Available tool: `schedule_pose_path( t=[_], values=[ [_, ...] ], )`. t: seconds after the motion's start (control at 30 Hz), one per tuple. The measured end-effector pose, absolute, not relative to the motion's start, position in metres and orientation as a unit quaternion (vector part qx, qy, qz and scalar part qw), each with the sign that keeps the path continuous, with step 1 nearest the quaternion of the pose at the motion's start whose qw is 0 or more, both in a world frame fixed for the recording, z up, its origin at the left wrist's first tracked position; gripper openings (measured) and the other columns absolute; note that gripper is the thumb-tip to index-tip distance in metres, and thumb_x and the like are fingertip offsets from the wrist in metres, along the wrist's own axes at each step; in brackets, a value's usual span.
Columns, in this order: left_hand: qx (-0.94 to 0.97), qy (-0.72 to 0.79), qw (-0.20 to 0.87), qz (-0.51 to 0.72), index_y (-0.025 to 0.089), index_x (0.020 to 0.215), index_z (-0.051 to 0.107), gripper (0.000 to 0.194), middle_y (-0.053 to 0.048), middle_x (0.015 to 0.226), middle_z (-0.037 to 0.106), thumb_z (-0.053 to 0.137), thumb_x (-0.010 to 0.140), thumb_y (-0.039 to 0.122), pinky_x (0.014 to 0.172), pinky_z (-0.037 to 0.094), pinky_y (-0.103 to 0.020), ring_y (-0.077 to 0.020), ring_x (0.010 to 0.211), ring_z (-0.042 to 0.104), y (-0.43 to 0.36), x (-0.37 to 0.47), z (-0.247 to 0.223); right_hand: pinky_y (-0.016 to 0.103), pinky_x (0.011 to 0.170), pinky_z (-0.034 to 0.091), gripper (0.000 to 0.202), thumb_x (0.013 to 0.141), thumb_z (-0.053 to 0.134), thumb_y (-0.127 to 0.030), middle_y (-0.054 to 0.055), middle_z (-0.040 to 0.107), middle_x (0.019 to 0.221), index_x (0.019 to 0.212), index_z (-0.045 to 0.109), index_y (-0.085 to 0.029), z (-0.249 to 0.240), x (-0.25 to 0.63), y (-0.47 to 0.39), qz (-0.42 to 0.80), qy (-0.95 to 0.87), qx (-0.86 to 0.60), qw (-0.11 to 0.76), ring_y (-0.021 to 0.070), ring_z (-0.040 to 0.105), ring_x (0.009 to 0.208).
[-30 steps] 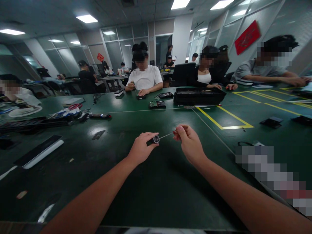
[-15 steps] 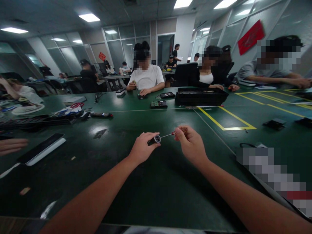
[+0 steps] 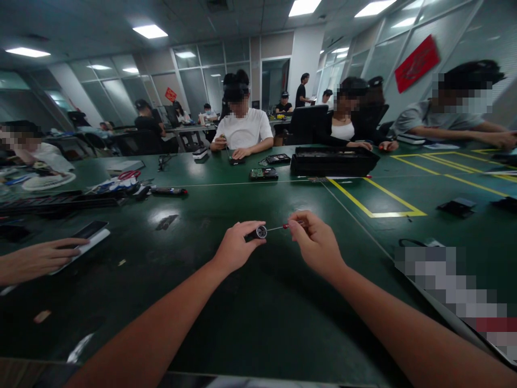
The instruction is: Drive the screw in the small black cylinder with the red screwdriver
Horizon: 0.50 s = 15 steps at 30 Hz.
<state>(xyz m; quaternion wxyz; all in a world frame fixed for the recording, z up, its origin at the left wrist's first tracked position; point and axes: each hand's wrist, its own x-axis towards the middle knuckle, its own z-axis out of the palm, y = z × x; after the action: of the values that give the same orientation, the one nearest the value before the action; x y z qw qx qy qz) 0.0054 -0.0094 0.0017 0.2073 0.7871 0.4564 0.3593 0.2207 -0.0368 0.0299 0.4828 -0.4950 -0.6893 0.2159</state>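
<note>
While the left hand [image 3: 232, 247] clamps a dark cylinder [image 3: 261, 232] above the green table [image 3: 242, 328], the right hand [image 3: 320, 243] pinches a slim red-handled screwdriver [image 3: 286, 226] at its round end; light, steady pressure should limit slipping.

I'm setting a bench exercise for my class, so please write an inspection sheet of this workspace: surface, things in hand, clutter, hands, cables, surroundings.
Surface: green tabletop, glossy, with yellow tape.
Things in hand: dark cylinder; thin tool, partly red.
Clutter: black tray, circuit-board part, red-handled scissors.
Hands: left hand holds the cylinder; right hand grips the tool, shaft towards the cylinder.
Cables: white cord at left, partly hidden.
Surroundings: people seated nearby; another person's hand touches a black-and-white device.
</note>
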Motion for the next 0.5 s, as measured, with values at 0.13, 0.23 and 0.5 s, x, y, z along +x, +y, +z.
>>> schedule_pose_path(
  t=[0.13, 0.23, 0.5],
  values=[
    [0.794, 0.458, 0.205, 0.342, 0.029, 0.126, 0.068, 0.042, -0.005, 0.125, 0.071, 0.074, 0.085, 0.022, 0.113, 0.038, -0.057, -0.0272, 0.119, 0.063, -0.0105, 0.0053, 0.0022, 0.029, 0.060, 0.042, 0.016, 0.096, 0.049, -0.032, 0.000, 0.065, 0.073, 0.092, 0.060, -0.022, 0.0316, 0.2218, -0.0376, 0.190, -0.723, -0.483, 0.456, 0.0170, 0.061, 0.065],
    [0.797, 0.460, 0.199, 0.338, 0.029, 0.126, 0.068, 0.043, -0.005, 0.125, 0.071, 0.074, 0.084, 0.021, 0.113, 0.038, -0.058, -0.0275, 0.118, 0.063, -0.0113, 0.0065, 0.0032, 0.029, 0.056, 0.037, 0.030, 0.101, 0.040, -0.040, 0.000, 0.062, 0.068, 0.090, 0.062, -0.022, 0.0325, 0.2206, -0.0382, 0.155, -0.720, -0.509, 0.445, 0.0169, 0.057, 0.058],
    [0.791, 0.454, 0.201, 0.358, 0.028, 0.123, 0.069, 0.043, -0.005, 0.122, 0.072, 0.077, 0.082, 0.019, 0.107, 0.046, -0.049, -0.0257, 0.115, 0.065, -0.0110, 0.0069, 0.0032, 0.030, 0.059, 0.037, 0.017, 0.093, 0.041, -0.021, 0.001, 0.064, 0.075, 0.091, 0.058, -0.022, 0.0369, 0.2189, -0.0419, 0.134, -0.749, -0.486, 0.430, 0.0175, 0.056, 0.062]
  ],
)
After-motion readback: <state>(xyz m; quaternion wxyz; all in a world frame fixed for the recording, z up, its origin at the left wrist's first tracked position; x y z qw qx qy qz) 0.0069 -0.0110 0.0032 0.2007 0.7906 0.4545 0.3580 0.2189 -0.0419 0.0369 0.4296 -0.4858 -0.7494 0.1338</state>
